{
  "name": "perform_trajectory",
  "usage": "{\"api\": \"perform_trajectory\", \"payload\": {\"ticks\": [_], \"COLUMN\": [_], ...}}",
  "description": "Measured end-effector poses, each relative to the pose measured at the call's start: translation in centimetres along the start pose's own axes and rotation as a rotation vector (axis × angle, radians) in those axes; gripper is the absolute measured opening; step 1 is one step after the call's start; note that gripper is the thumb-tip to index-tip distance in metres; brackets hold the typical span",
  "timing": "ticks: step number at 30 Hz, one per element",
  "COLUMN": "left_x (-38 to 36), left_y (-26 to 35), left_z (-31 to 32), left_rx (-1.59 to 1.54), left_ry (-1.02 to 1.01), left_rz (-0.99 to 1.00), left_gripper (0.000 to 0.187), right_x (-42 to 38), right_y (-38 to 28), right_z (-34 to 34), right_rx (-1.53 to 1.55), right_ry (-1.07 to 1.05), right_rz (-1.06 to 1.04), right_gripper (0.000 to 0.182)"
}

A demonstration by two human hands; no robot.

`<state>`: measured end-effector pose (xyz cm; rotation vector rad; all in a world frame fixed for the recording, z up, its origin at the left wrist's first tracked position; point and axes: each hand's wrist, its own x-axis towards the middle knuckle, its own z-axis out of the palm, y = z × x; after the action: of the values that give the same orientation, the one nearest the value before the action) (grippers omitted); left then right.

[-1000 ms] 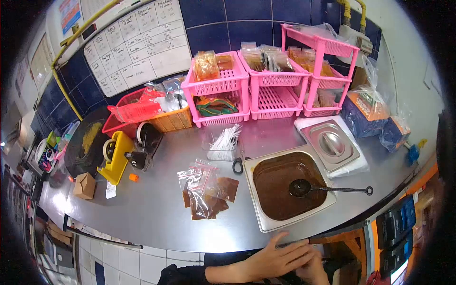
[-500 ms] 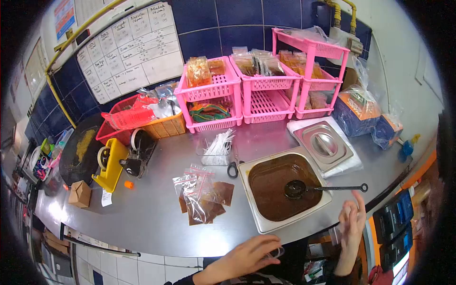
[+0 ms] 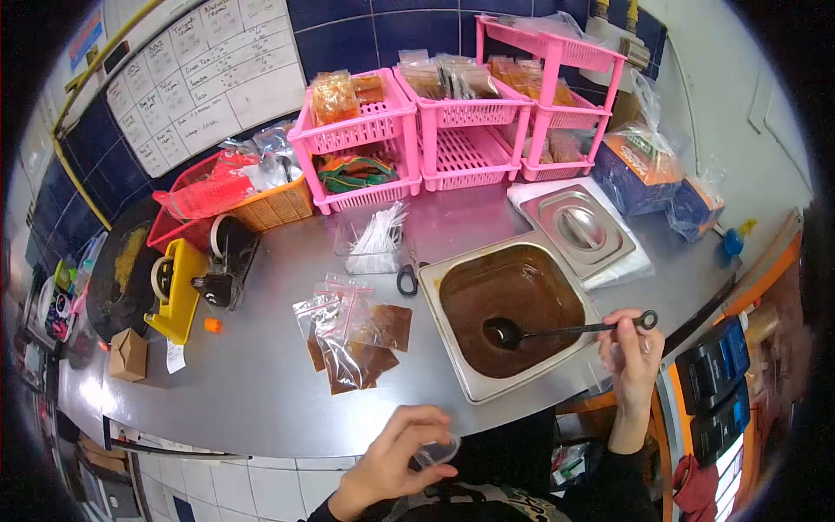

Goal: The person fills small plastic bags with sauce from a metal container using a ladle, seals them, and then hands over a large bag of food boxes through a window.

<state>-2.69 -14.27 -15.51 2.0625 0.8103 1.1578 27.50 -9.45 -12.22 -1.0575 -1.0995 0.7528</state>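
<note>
My right hand (image 3: 633,357) pinches the long black handle of a ladle (image 3: 565,330) close to its ring end. The ladle's bowl dips into dark brown sauce (image 3: 474,291) in a rectangular metal pan (image 3: 437,326). Near the table's front edge, my left hand (image 3: 396,457) is closed around a small clear plastic cup (image 3: 442,451), partly hidden by the fingers. Left of the pan lie several clear zip bags (image 3: 344,322), some with brown sauce inside, overlapping one another.
Behind the pan are a metal lid (image 3: 581,228) on white plastic, scissors (image 3: 407,278) and a box of white sticks (image 3: 377,244). Pink racks (image 3: 474,161) of sachets line the wall. A yellow tape dispenser (image 3: 181,300) and a small brown box (image 3: 129,355) stand left.
My right hand has risen and taken hold of the ladle handle; the ladle's bowl has shifted left in the sauce. My left hand has moved left with the cup. The view has shifted.
</note>
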Motion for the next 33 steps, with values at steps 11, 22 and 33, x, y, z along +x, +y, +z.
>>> {"api": "perform_trajectory", "payload": {"ticks": [11,22,33], "left_x": [-0.4,0.0,2.6], "left_y": [-0.6,-0.6,1.4], "left_z": [-0.5,-0.4,-1.8], "left_rx": [0.063,0.072,0.104], "left_ry": [0.27,0.338,0.425], "left_rz": [-0.03,-0.087,-0.012], "left_gripper": [0.045,0.042,0.041], "right_x": [-1.9,-1.9,-2.7], "right_y": [-0.9,0.5,1.2], "right_z": [0.1,-0.6,-1.9], "right_rx": [-0.102,0.24,0.338], "right_ry": [-0.225,0.104,0.272], "right_rz": [-0.155,0.35,0.411], "right_gripper": [0.039,0.029,0.027]}}
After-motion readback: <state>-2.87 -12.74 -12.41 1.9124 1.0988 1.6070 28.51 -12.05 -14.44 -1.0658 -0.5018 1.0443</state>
